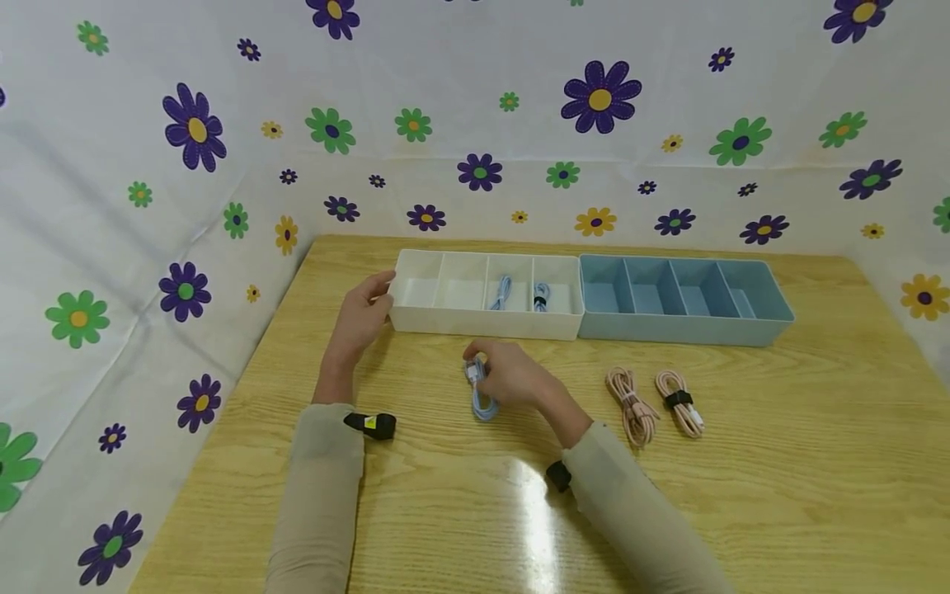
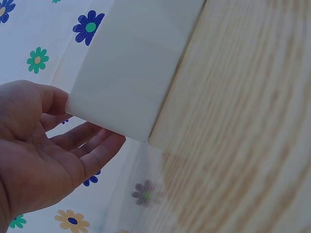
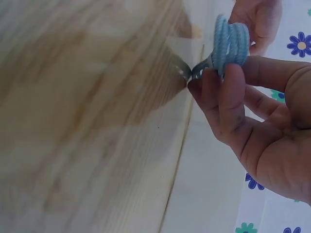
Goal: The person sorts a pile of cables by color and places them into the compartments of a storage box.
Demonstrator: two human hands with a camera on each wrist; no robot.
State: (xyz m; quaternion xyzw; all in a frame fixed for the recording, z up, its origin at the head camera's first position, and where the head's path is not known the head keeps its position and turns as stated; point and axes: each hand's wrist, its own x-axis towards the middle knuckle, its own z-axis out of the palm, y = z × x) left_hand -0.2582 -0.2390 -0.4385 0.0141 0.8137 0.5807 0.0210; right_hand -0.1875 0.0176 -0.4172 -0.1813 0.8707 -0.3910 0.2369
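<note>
A coiled light-blue charging cable (image 1: 484, 404) with a pale plug end is pinched between the thumb and fingers of my right hand (image 1: 512, 375), in front of the white divided box (image 1: 482, 322). The right wrist view shows the cable's stacked loops (image 3: 231, 43) at the fingertips. At the box's left end, my left hand (image 1: 362, 312) touches the end wall with its fingers loosely extended. The left wrist view shows that hand (image 2: 48, 145) against the box's corner (image 2: 116, 107). Two more blue cable bundles (image 1: 501, 293) lie in the box's two right-hand compartments, one in each.
A blue divided box (image 1: 683, 330) stands end to end with the white one, to its right. Two coiled pink cables, one loosely bundled (image 1: 632, 408) and one with a black strap (image 1: 679, 403), lie on the wooden table (image 1: 779, 462). Flower-printed cloth (image 1: 475, 99) hangs behind.
</note>
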